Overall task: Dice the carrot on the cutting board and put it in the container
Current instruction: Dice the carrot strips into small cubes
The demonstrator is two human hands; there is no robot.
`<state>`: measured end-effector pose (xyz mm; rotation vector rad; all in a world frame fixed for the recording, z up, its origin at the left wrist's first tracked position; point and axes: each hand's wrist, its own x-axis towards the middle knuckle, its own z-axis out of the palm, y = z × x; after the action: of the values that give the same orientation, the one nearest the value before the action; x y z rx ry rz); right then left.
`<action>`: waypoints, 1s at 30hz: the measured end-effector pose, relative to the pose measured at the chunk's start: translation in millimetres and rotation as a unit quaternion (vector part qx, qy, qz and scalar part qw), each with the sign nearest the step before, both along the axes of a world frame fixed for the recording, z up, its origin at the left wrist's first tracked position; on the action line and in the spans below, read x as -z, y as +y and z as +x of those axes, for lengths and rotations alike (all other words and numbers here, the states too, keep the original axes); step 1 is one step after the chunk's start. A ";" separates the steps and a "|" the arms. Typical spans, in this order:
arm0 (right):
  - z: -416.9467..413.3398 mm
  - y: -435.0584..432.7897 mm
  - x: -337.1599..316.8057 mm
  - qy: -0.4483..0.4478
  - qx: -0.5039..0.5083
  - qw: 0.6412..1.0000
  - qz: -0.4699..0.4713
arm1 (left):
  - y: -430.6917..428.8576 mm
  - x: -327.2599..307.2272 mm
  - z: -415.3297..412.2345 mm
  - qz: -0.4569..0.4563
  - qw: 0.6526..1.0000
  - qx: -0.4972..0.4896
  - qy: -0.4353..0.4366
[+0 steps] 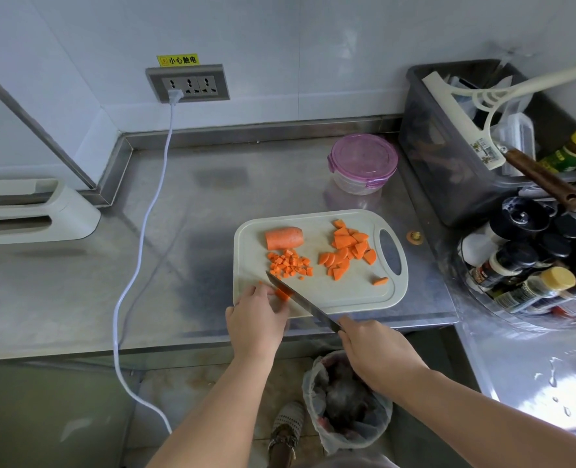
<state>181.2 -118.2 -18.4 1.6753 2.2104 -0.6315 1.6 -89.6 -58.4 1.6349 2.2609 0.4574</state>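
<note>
The dicing looks roughly a third done, and nothing has reached the container; on the cutting board (320, 295) a small heap of cubes (290, 263) lies left of centre, a thick carrot stub (284, 237) lies whole just beyond it at the far left, and a larger heap of flat slices (345, 251) waits on the right near the handle hole, with one stray slice (380, 281) nearer the front edge.

The step in hand is cutting at the near left corner; the left hand (256, 319) has its fingers curled down over a carrot piece (282, 293), pinning it to the board; the right hand (377, 352) is wrapped round the handle of the knife (300, 298), whose blade runs slantwise from near right to far left, touching that piece beside the left fingertips.

The container (362, 163) stands on the counter (178, 265) beyond the board, well apart from it, its purple lid on; so what is left, by my reckoning, is the stub, the slices, lifting the lid, and moving all the cubes across.
</note>
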 end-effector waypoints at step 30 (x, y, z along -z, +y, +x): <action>-1.6 18.0 -15.5 0.041 0.057 0.998 0.004 | 23.8 -1.1 -47.4 -0.015 0.996 0.091 0.001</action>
<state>179.6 -100.2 -2.9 1.8203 2.1868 -0.7336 -45.8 -65.8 -57.4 1.8063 2.0833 0.3759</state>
